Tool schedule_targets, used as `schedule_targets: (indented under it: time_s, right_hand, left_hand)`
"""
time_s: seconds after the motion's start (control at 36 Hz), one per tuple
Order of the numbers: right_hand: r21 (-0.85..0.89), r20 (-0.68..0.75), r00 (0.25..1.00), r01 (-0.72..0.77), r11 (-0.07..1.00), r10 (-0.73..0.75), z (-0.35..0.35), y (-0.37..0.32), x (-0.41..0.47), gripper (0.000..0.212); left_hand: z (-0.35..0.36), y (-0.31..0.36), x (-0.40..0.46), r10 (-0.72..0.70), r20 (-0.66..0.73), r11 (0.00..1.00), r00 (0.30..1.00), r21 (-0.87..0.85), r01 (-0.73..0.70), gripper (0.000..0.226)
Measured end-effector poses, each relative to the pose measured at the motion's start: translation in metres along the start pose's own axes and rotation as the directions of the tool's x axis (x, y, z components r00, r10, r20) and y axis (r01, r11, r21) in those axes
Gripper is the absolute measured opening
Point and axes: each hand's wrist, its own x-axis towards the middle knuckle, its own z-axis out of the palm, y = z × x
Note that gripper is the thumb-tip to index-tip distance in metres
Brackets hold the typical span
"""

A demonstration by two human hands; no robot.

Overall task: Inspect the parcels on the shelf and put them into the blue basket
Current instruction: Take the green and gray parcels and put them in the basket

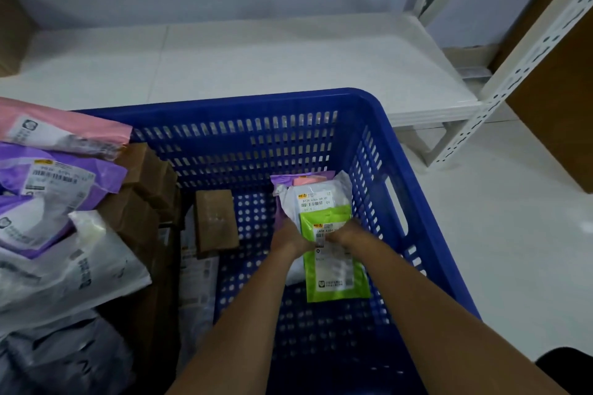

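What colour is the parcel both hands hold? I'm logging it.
Lime green, white label; head view, inside the blue basket.

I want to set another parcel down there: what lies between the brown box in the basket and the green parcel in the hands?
In the head view, only bare perforated floor of the blue basket lies between the brown box and the green parcel, apart from the left hand holding that parcel.
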Motion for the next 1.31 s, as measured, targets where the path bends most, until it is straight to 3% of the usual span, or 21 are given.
schedule_targets:
  time_s: [0.17,0.36,0.47,0.58,0.86,1.0,1.14,1.22,1.31]
  right_hand:
    - [-0.081,-0.04,0.999,-0.017,0.997,0.014,0.0,0.004,0.002,0.078]
    - [-0.309,-0.127,0.992,-0.057,0.949,0.018,-0.006,-0.002,-0.024,0.055]
    - [-0.455,-0.184,0.983,-0.072,0.888,-0.015,-0.004,0.003,-0.036,0.051]
    - [-0.501,-0.21,0.974,-0.038,0.864,-0.079,-0.003,0.008,-0.04,0.044]
    - [-0.441,-0.175,0.982,-0.018,0.897,-0.066,-0.009,-0.014,-0.057,0.067]
    - [-0.558,-0.179,0.976,0.004,0.83,-0.125,-0.01,-0.03,-0.069,0.08]
    - [-0.634,-0.18,0.971,0.008,0.773,-0.157,-0.014,-0.05,-0.094,0.072]
    - [-0.656,-0.137,0.97,0.063,0.752,-0.201,-0.014,-0.073,-0.109,0.076]
    - [-0.681,-0.116,0.959,0.113,0.724,-0.258,-0.008,-0.103,-0.127,0.074]
  left_hand:
    - [0.005,-0.003,0.003,-0.053,0.011,0.998,0.999,0.037,0.052,0.101]
    - [-0.003,0.007,-0.011,-0.133,0.037,0.987,0.99,0.093,0.129,0.091]
    - [0.005,0.007,-0.022,-0.217,0.006,0.961,0.976,0.176,0.212,0.099]
    - [0.013,0.006,-0.034,-0.212,-0.027,0.944,0.977,0.253,0.212,0.095]
    - [-0.01,0.02,-0.039,-0.249,-0.001,0.942,0.969,0.233,0.242,0.097]
    - [-0.032,0.026,-0.05,-0.204,0.01,0.946,0.979,0.259,0.195,0.091]
    - [-0.066,0.036,-0.064,-0.171,0.019,0.95,0.985,0.267,0.16,0.077]
    - [-0.095,0.046,-0.076,-0.159,-0.037,0.94,0.987,0.301,0.163,0.088]
    - [-0.139,0.058,-0.094,-0.097,-0.079,0.933,0.992,0.34,0.118,0.08]
